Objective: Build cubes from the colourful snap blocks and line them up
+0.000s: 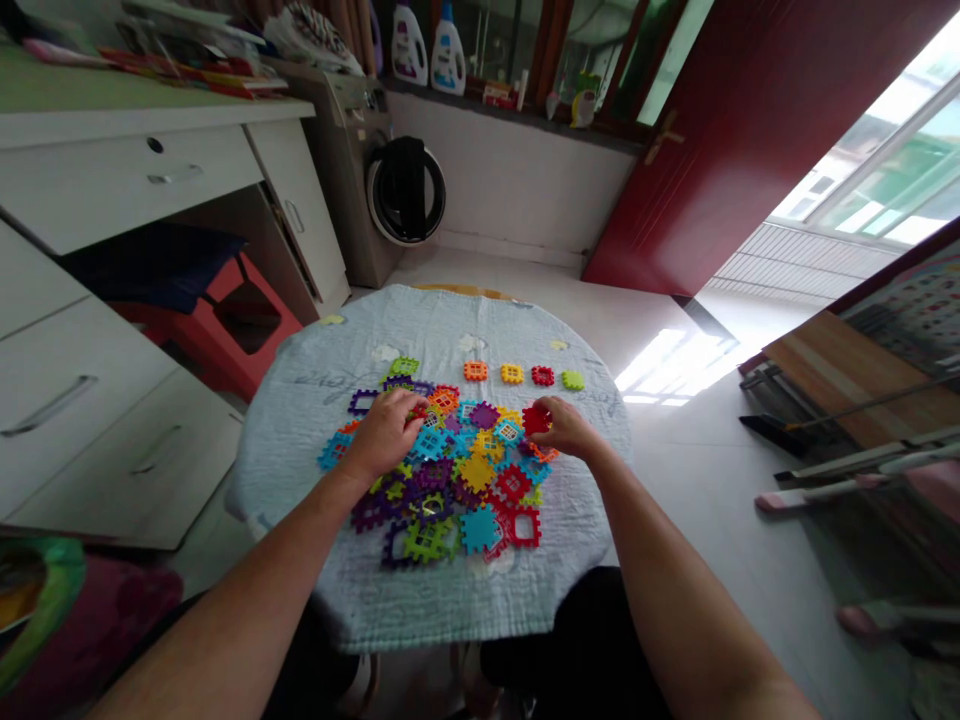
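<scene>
Over on the left, a red stool (240, 320) is tucked under the white drawers, and behind it stands a washing machine (352, 150). In the middle is a round counter (315, 400) with a pale blue cloth draped over it. A lone purple tile (362, 402) lies near its left side, just beside the person's left hand (386, 432).

That hand lies palm down on the left edge of a heap of tiles (465, 490). Its fingers are loosely bent over the pieces, and I cannot tell whether they grip any of them. The heap is a jumble of notched plastic squares in purple, green, blue, yellow, orange and red, overlapping one another at the centre of the cloth.

Beyond the heap, a row of four tiles (512, 373) lies flat and apart: orange, yellow, red, then green.

At the heap's right edge, the right hand (566, 428) pinches a red tile (535, 418) between thumb and fingers, holding it just above the other pieces. Farther right, a dark red door (735, 130) stands open, with sunlight on the floor beside it.
</scene>
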Tool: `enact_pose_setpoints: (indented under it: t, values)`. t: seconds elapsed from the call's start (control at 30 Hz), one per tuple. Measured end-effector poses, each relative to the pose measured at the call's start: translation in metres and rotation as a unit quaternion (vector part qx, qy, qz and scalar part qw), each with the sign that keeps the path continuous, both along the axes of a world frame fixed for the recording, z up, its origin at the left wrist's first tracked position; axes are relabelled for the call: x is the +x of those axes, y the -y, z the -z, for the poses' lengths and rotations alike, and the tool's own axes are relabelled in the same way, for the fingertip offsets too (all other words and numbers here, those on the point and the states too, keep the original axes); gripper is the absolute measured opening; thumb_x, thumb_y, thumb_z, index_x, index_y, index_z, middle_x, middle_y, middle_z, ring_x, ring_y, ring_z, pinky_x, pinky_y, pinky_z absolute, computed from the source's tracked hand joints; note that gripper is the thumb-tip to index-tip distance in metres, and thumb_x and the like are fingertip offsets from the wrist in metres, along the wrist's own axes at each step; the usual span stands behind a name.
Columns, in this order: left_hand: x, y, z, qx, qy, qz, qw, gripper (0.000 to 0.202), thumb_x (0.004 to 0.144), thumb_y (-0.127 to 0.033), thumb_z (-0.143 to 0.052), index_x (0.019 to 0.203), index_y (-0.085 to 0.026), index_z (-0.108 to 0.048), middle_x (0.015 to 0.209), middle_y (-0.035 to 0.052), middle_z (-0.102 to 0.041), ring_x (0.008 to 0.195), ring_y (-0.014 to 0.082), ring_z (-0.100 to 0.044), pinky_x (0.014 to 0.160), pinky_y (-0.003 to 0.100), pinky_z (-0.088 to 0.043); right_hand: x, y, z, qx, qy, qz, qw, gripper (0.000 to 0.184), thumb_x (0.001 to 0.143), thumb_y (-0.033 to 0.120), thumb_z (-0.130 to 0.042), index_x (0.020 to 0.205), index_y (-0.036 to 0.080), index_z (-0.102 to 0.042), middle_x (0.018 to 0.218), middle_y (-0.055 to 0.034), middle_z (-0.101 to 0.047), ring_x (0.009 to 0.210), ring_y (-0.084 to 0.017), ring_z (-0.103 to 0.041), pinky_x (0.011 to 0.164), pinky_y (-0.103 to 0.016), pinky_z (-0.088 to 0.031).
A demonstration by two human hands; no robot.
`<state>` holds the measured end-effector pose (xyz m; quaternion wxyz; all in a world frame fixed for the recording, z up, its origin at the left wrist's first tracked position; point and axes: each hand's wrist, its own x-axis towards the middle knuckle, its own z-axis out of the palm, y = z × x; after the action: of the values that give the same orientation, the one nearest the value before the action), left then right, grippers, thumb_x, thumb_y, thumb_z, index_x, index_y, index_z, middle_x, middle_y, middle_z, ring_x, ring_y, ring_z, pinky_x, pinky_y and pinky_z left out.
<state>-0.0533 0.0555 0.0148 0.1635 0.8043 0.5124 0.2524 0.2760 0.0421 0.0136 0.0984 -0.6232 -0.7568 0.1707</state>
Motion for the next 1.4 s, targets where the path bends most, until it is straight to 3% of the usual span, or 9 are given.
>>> enact_pose_setpoints:
  t: [0.3, 0.53, 1.0, 1.23, 1.4]
  values:
    - [-0.013, -0.009, 0.007, 0.014, -0.020, -0.047, 0.999, 0.029, 0.079, -0.023, -0.050, 0.104, -0.020, -0.064, 0.112, 0.0102, -0.064, 0.109, 0.0273, -0.057, 0.101, 0.044, -0.043, 0.037, -0.082, 0.008, 0.010, 0.148, 0.040, 0.988, 0.038, 0.069, 0.030, -0.069, 0.104, 0.014, -0.063, 0.104, -0.0114, -0.063, 0.090, -0.020, -0.058, 0.076, -0.028, -0.042]
    - [-0.016, -0.010, 0.006, -0.005, -0.017, -0.035, 0.999, 0.029, 0.079, -0.026, -0.050, 0.104, -0.019, -0.064, 0.112, 0.0112, -0.065, 0.107, 0.0281, -0.059, 0.100, 0.044, -0.044, 0.043, -0.118, 0.009, -0.012, 0.193, 0.054, 0.980, 0.045, 0.071, 0.037, -0.071, 0.110, 0.014, -0.065, 0.106, -0.0135, -0.064, 0.092, -0.022, -0.060, 0.075, -0.027, -0.042]
    - [-0.017, -0.008, -0.005, -0.022, -0.017, -0.050, 0.998, 0.028, 0.082, -0.029, -0.049, 0.104, -0.020, -0.064, 0.109, 0.0090, -0.067, 0.104, 0.0266, -0.061, 0.097, 0.041, -0.046, 0.049, -0.146, 0.024, -0.047, 0.209, 0.022, 0.976, 0.054, 0.064, 0.035, -0.079, 0.113, 0.015, -0.067, 0.103, -0.0130, -0.064, 0.090, -0.023, -0.060, 0.073, -0.029, -0.044]
    - [-0.016, -0.007, -0.004, -0.019, -0.024, -0.046, 0.998, 0.029, 0.084, -0.030, -0.048, 0.105, -0.017, -0.064, 0.109, 0.0101, -0.067, 0.103, 0.0269, -0.061, 0.096, 0.042, -0.046, 0.051, -0.149, 0.018, -0.058, 0.212, 0.019, 0.975, 0.064, 0.067, 0.038, -0.077, 0.125, 0.017, -0.061, 0.109, -0.0119, -0.062, 0.091, -0.021, -0.058, 0.074, -0.026, -0.044]
    - [-0.015, -0.006, -0.005, -0.027, -0.024, -0.051, 0.998, 0.028, 0.083, -0.029, -0.049, 0.104, -0.018, -0.064, 0.109, 0.0093, -0.068, 0.104, 0.0269, -0.062, 0.096, 0.042, -0.047, 0.044, -0.149, 0.018, -0.056, 0.209, 0.026, 0.976, 0.059, 0.066, 0.034, -0.077, 0.120, 0.017, -0.065, 0.110, -0.0134, -0.061, 0.090, -0.022, -0.059, 0.074, -0.027, -0.044]
